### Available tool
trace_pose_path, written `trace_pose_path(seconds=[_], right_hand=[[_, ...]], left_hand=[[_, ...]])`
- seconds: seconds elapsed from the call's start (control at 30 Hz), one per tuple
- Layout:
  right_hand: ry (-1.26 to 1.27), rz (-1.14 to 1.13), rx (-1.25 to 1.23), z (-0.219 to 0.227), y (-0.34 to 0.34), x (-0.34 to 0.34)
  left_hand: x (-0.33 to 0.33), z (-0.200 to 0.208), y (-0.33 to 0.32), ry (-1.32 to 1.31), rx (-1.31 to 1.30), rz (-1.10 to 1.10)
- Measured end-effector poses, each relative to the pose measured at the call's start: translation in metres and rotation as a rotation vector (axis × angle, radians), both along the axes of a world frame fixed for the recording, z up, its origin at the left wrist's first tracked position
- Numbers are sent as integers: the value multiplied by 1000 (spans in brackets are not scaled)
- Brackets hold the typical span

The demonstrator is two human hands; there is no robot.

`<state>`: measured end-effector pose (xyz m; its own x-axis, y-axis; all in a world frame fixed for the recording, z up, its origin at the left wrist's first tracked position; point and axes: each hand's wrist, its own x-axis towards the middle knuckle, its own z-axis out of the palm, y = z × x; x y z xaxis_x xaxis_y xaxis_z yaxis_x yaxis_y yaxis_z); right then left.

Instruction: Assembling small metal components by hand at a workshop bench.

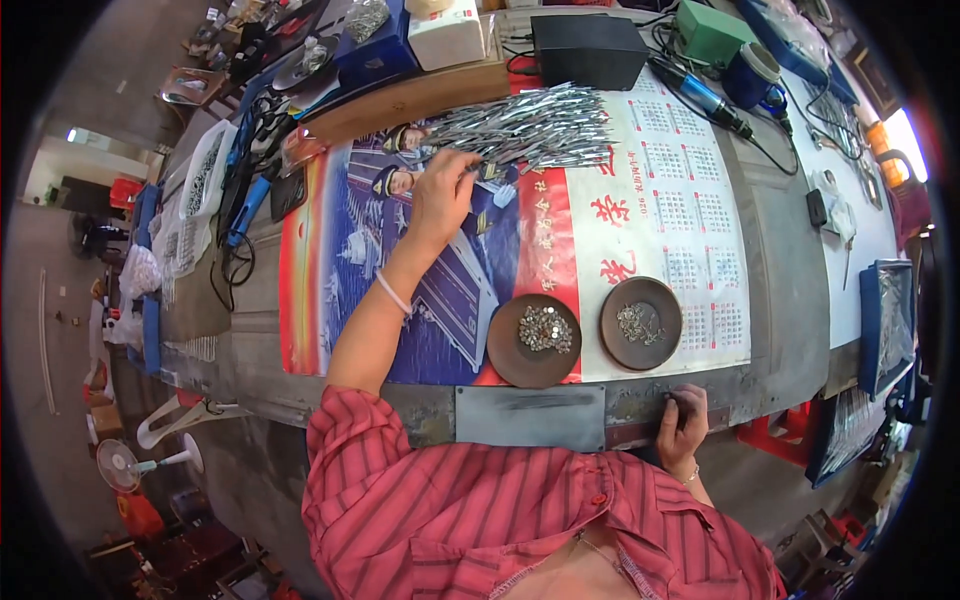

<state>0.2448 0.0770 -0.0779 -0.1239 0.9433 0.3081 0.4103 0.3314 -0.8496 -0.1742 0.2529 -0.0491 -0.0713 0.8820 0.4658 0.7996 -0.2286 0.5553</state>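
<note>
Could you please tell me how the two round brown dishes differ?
The left dish holds a heap of small roundish metallic pieces, while the right dish holds thin, wiry-looking pieces. The left dish lies mostly over the poster's red band; the right dish lies on its white calendar side. Both are shallow, with their pieces near the middle.

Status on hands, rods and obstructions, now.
Left hand by rods, grip unclear. Right hand at bench edge, curled. Rods heaped. Two bowls between hands, clear of rods.
</note>
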Motion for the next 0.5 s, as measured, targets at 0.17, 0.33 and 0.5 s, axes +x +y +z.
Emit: trace_pose_path(seconds=[0.17,0.33,0.5], right_hand=[[-81,10,42,5,5,-1],[-55,-38,32,6,3,-4],[-90,-39,15,6,3,-5]], left_hand=[[-20,-5,46,191,91,-45],[-54,-8,69,42,-71,-32],[-67,-10,76,245,-30,-56]])
